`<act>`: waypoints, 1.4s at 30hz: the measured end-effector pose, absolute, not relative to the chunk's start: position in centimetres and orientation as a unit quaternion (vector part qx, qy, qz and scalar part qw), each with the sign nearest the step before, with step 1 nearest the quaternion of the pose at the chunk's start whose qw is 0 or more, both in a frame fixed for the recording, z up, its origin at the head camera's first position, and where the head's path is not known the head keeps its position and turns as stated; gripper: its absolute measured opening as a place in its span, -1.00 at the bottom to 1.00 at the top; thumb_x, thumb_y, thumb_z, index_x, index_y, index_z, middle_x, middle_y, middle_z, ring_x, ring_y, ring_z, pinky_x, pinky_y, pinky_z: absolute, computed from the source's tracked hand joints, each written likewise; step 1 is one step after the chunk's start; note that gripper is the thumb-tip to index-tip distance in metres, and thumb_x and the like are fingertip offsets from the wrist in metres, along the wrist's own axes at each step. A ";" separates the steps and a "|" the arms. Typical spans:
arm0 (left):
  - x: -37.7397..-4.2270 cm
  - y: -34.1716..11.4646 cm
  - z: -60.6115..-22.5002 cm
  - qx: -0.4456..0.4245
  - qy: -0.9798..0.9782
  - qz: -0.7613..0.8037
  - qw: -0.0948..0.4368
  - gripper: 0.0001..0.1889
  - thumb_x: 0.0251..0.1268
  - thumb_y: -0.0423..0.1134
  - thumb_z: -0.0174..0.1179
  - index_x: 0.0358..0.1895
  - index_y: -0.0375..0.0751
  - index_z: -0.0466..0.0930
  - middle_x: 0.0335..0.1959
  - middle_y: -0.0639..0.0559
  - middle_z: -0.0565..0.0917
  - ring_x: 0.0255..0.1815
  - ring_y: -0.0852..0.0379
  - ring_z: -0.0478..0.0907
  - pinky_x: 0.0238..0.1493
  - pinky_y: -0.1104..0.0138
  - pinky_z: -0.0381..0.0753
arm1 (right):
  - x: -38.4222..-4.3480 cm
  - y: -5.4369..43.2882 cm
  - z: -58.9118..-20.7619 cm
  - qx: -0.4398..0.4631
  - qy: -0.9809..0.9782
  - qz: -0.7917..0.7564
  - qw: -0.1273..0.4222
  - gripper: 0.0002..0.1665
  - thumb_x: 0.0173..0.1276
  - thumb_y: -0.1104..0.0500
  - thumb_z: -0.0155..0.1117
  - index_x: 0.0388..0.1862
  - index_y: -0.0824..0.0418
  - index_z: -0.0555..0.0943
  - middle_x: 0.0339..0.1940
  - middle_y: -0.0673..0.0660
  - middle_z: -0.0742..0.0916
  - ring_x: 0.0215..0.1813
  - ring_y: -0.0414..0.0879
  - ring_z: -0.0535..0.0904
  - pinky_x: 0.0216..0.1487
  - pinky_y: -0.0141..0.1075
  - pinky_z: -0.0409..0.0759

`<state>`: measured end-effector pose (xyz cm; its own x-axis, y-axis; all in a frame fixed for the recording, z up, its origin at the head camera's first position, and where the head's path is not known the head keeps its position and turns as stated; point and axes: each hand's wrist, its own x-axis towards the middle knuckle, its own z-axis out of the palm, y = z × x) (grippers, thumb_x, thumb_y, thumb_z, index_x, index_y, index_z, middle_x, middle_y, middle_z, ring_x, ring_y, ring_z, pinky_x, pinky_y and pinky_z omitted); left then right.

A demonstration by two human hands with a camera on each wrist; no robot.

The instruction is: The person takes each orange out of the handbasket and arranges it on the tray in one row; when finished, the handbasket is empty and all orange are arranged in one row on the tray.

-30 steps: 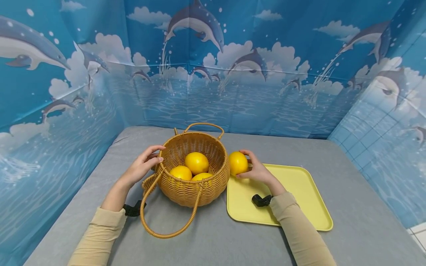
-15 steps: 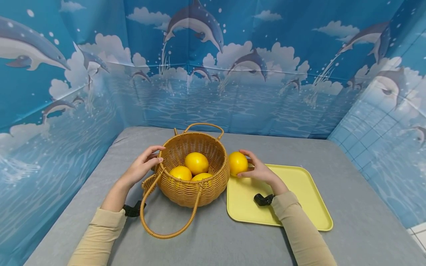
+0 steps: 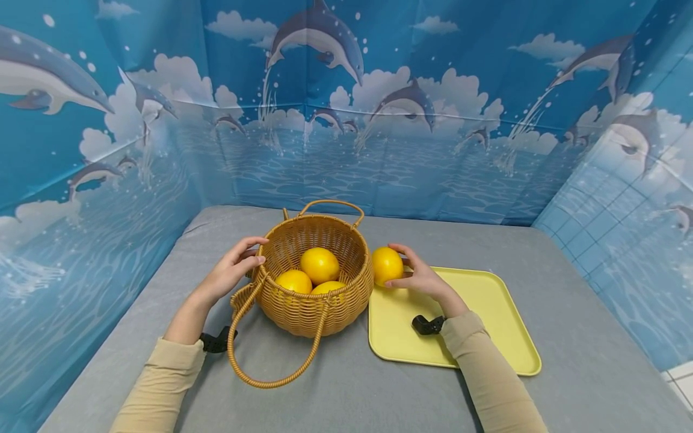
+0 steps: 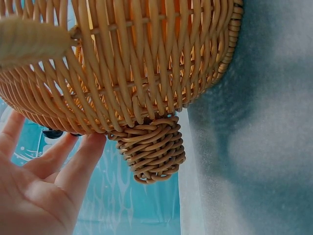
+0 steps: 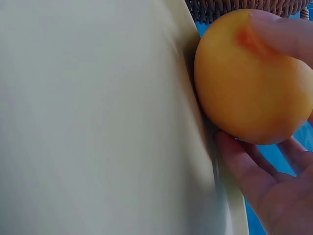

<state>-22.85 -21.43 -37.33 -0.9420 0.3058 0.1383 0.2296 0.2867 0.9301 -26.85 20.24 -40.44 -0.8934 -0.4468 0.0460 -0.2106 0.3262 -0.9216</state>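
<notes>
The right hand holds a round yellow-orange fruit, thumb on its upper side beside a reddish patch, fingers beneath; a pale tray fills the left, its raised rim alongside the fruit; woven wicker edges the top; blue shows behind.

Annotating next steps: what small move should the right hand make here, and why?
I'd probably raise the yellow fruit above the wicker basket: the right hand holds it just outside, lower than the rim; the top is open, three similar fruits lie inside, and the left hand touches the opposite side.
</notes>
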 end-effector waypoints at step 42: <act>-22.9 -21.5 -37.3 0.168 0.802 0.572 0.034 -0.51 0.42 -0.09 0.02 0.34 -0.12 0.24 0.38 -0.16 0.19 0.36 -0.17 0.18 0.09 -0.06 0.37 | -27.3 22.3 -37.0 -0.268 0.844 -0.462 0.049 -0.09 0.13 0.11 0.45 0.41 0.06 0.22 0.41 0.16 0.26 0.40 0.19 0.13 0.29 0.09 0.20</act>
